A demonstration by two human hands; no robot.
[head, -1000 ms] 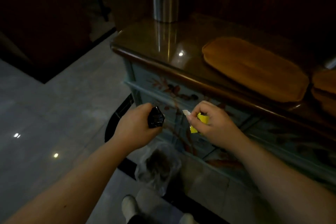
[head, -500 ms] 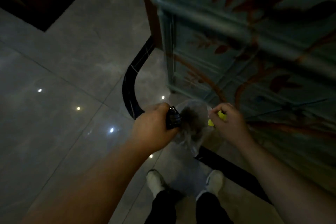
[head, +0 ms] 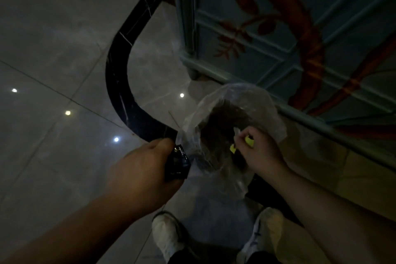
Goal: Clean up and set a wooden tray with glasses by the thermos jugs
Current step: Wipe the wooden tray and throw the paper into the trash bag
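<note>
I look straight down at the floor. A small bin lined with a clear plastic bag (head: 263, 103) stands beside the cabinet, dark rubbish inside it. My right hand (head: 257, 152) hovers over the bin's mouth, pinching a yellow and white scrap of wrapper (head: 248, 141). My left hand (head: 145, 169) is closed around a crumpled black wrapper (head: 179, 164) at the bag's left edge. The wooden tray, glasses and thermos jugs are out of view.
A blue painted cabinet (head: 278, 34) with red branch patterns rises on the right. A curved black inlay strip (head: 120, 83) crosses the glossy grey floor tiles. My two white shoes (head: 169, 236) stand just below the bin.
My view dropped from the cabinet top and tray down to the floor. Both hands came down to the bin, the right one now over its opening with the yellow scrap.
</note>
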